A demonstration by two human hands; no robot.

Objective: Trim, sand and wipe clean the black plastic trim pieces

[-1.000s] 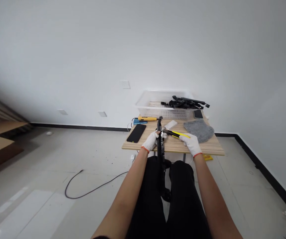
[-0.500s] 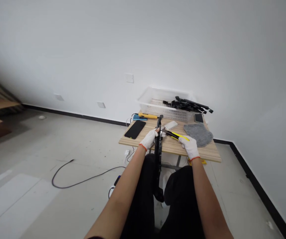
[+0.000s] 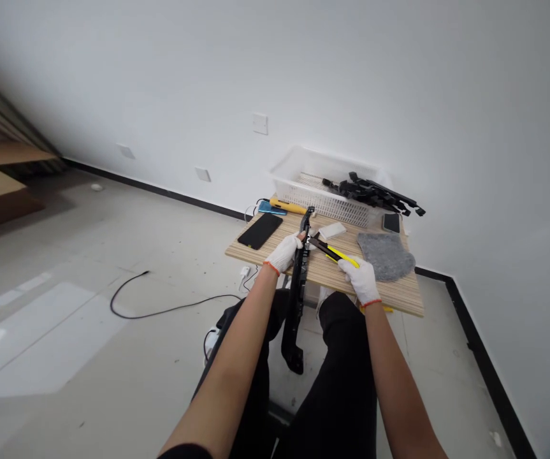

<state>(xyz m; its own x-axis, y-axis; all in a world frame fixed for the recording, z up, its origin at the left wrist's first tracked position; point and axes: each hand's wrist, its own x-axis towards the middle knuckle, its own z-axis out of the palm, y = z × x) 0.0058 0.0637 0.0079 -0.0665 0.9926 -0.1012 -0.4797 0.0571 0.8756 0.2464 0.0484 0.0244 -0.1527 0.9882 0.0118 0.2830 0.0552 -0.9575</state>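
Both of my hands wear white gloves with orange cuffs. My left hand is closed around a long black plastic part that runs from the wooden table down between my knees. My right hand grips yellow-handled pliers, whose black jaws point left and meet the black part just beside my left hand.
On the table lie a black phone, a grey cloth, a small white block, a yellow tool on a blue item, a second phone and a white basket with several black parts. A black cable crosses the floor at left.
The view has tilted and swung, so the table now sits higher and slanted. My hands keep their grips on the black part and the pliers; the part's lower end has swung slightly left.
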